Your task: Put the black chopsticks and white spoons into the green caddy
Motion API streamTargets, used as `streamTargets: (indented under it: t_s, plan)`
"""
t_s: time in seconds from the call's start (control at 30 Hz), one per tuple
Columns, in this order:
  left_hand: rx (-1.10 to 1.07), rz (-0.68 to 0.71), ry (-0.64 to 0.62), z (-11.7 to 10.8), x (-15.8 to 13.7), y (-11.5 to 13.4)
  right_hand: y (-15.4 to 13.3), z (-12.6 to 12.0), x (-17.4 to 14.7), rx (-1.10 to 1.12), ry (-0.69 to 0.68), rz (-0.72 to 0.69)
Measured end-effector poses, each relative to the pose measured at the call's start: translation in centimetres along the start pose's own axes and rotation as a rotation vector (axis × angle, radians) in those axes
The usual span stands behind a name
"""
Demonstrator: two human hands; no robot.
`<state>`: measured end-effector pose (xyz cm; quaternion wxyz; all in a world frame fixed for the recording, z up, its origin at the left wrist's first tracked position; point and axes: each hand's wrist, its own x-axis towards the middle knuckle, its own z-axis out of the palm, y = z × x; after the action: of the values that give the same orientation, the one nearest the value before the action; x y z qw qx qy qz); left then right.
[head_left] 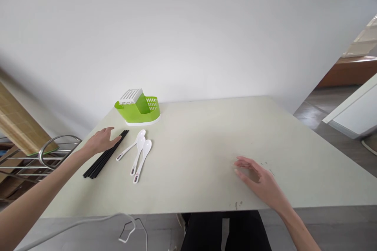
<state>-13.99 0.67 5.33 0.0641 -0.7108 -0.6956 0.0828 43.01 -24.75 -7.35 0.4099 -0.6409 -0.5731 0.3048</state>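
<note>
My left hand (101, 140) hovers at the left of the table over a bundle of black chopsticks (103, 162), its thumb and fingers apart; whether it touches them I cannot tell. Right of the chopsticks lie three white spoons, one slanted spoon (131, 146), a middle spoon (138, 153) and a right-hand spoon (143, 159), their handles toward me. Behind them stands a green utensil holder (137, 111) with a white slotted top and white base. My right hand (257, 180) is near the front edge on the right, fingers loosely curved, thumb apart, holding nothing.
The pale table (200, 145) meets a white wall (206, 35) at the back. A metal rack (60, 151) with a bamboo-coloured board (22, 121) stands off the left side. A white cable (79, 223) hangs at the front left. A white panel (353, 106) is at far right.
</note>
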Motion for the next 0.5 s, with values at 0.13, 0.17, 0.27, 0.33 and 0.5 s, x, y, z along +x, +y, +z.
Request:
streamTargets:
  t_s: [0.13,0.17,0.27,0.33,0.5]
  plan:
    - [-0.009,-0.043,-0.131,0.1,-0.4,0.1,0.0,0.0,0.0,0.006,-0.004,0.01]
    - [-0.009,-0.056,-0.161,0.2,-0.6,0.1,0.0,0.0,0.0,0.01,-0.009,0.02]
    - [0.009,-0.081,-0.186,0.4,-1.2,0.2,0.1,0.0,0.0,0.024,-0.022,0.043]
    - [0.024,-0.093,-0.18,0.4,-1.6,0.4,0.2,0.0,0.0,0.03,-0.029,0.05]
    - [0.003,-0.079,-0.099,-0.8,-2.2,1.0,0.4,0.0,0.0,0.007,-0.024,0.041]
